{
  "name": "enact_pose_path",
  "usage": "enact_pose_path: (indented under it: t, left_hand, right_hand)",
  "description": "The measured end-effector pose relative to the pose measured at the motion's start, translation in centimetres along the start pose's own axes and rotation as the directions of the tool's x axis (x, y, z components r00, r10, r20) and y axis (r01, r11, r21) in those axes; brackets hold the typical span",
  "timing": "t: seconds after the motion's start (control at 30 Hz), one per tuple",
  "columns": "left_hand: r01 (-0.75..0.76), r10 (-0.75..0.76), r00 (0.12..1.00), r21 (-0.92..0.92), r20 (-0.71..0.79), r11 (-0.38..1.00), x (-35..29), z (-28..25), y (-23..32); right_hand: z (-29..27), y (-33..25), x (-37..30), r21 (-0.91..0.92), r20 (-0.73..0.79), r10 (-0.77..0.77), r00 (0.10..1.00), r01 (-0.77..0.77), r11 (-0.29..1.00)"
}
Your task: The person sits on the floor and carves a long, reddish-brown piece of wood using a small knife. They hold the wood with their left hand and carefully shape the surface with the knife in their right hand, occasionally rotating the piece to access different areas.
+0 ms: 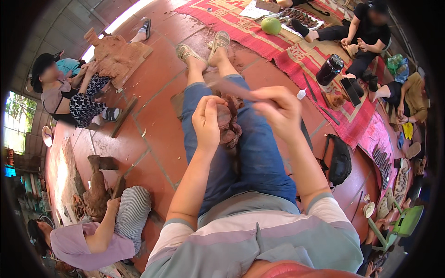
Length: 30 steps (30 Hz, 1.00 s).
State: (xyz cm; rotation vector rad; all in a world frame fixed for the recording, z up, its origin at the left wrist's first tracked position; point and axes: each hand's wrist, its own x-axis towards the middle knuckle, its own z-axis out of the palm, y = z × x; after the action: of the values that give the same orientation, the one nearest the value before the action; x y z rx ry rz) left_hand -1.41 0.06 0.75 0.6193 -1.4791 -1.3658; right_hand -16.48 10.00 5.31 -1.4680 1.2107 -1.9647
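A reddish-brown carved wooden piece rests between my thighs, its rounded shape partly covered by my hands. My left hand is closed against its left side, fingers curled and thumb on top. Above the carving, my right hand pinches a thin, flat brownish strip. Motion smears that strip, so its exact kind is unclear. It reaches leftward from my right fingers over the top of the carving.
Tools lie on a red patterned mat at the right, beside a dark jar. A black bag sits on the tiles. Other people work around me; one at the left has a large carving. A green stool stands lower right.
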Motion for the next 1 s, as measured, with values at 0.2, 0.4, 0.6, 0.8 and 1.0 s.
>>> enact_pose_path:
  t: [0.2, 0.4, 0.6, 0.8, 1.0]
  left_hand:
    - [-0.09, 0.09, 0.995, 0.0, -0.053, 0.996, 0.3, 1.3, -0.2]
    - [-0.116, 0.118, 0.992, 0.068, -0.041, 0.991, 0.4, 0.7, -0.2]
    - [-0.033, 0.034, 0.998, 0.023, -0.058, 0.999, 0.3, 1.1, 0.6]
    - [-0.099, 0.102, 0.994, 0.06, -0.036, 0.993, 1.0, 0.9, 0.1]
    - [-0.063, 0.076, 0.983, 0.086, -0.165, 0.994, 0.3, 0.9, -0.1]
  right_hand:
    - [-3.2, 6.5, -3.0, 0.062, -0.004, 0.158, 0.987, -0.158, 0.985]
    - [-5.3, 5.0, -2.0, 0.302, -0.027, 0.244, 0.969, -0.225, 0.927]
    - [-1.1, 5.5, -0.6, 0.278, 0.069, 0.273, 0.96, -0.281, 0.919]
    - [-7.5, 11.3, -4.4, 0.348, -0.035, 0.45, 0.893, -0.411, 0.843]
    - [0.1, 3.2, 0.1, 0.377, 0.081, 0.239, 0.968, -0.252, 0.891]
